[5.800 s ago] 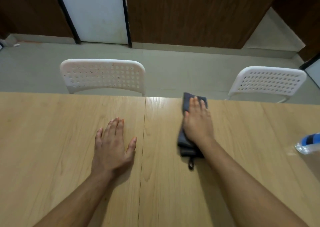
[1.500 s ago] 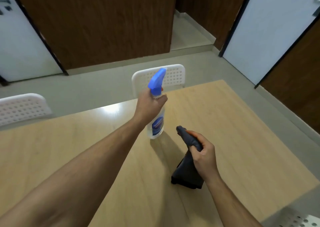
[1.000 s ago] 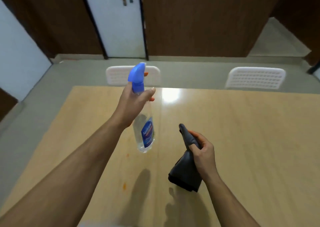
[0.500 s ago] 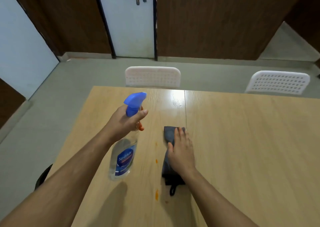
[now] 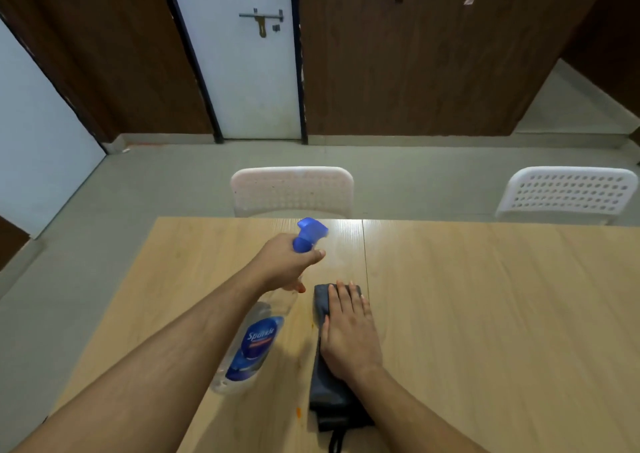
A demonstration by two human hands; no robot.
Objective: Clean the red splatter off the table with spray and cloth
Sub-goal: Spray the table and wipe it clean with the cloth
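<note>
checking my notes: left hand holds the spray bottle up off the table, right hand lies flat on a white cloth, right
Not quite: the cloth is dark grey, not white, as the head view shows. The rest holds: the left hand grips the spray bottle above the table, and the right hand lies flat on the cloth.

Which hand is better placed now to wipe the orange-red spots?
Right. The right hand lies flat on the folded dark grey cloth beside the orange-red spots; the left hand grips the clear blue-nozzled spray bottle.

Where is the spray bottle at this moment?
In the head view, the spray bottle is left of centre, tilted above the table, held near its blue trigger head by the left hand. The dark cloth under the right hand lies just beside it.
</note>
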